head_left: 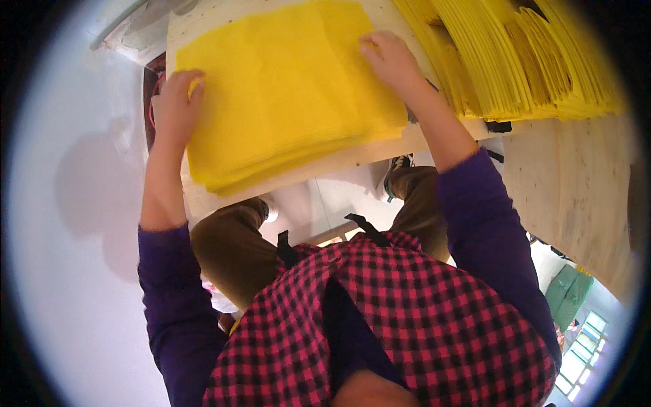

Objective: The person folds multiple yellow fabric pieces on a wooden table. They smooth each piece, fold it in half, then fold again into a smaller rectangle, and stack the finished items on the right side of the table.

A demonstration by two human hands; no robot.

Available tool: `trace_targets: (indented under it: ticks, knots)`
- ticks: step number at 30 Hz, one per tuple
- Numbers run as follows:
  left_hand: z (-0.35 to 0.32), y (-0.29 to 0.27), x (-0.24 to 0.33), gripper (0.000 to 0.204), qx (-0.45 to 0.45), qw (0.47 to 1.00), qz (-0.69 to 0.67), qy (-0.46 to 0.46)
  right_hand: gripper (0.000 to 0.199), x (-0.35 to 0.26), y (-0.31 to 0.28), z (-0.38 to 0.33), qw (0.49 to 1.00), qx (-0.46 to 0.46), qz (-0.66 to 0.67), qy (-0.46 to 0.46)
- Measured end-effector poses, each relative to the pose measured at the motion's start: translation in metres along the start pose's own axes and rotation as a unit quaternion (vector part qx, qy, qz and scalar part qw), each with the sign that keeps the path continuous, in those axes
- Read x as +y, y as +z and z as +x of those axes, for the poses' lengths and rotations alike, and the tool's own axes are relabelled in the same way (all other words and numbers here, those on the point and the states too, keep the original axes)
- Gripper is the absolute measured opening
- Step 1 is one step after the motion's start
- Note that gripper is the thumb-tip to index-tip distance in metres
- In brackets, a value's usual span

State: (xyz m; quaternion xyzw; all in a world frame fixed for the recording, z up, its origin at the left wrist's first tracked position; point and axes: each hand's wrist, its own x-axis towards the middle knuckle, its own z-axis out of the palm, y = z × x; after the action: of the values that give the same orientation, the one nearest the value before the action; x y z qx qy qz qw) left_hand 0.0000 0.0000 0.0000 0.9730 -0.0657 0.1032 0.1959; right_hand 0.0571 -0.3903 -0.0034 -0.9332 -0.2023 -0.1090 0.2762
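Note:
A stack of yellow cloth-like sheets [285, 88] lies flat on the pale wooden table in front of me, its near edge slightly uneven. My left hand [178, 108] is at the stack's left edge, with thumb and fingers curled around a bit of the yellow material. On the far right edge, my right hand [393, 61] pinches the top sheet between bent fingers and thumb. The undersides of the fingers on both hands are partly hidden.
Piles of folded yellow sheets [495, 61] stand close by at the right. The wooden tabletop [346, 159] ends just before my knees. A second wooden surface [569, 183] lies to the right, and a white wall [81, 224] is at the left.

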Motion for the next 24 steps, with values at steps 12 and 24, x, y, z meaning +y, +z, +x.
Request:
trace_targets:
  ticks: [12,24]
  knots:
    - [-0.01,-0.002,0.004,0.021,0.003,0.999,-0.015,0.049,0.032,0.009,-0.003,-0.006,0.999,0.012,-0.024,-0.034]
    - [-0.041,-0.004,0.015,0.021,0.009,0.994,-0.031,0.109,0.03,0.012,-0.008,-0.025,0.997,0.0,-0.041,-0.061]
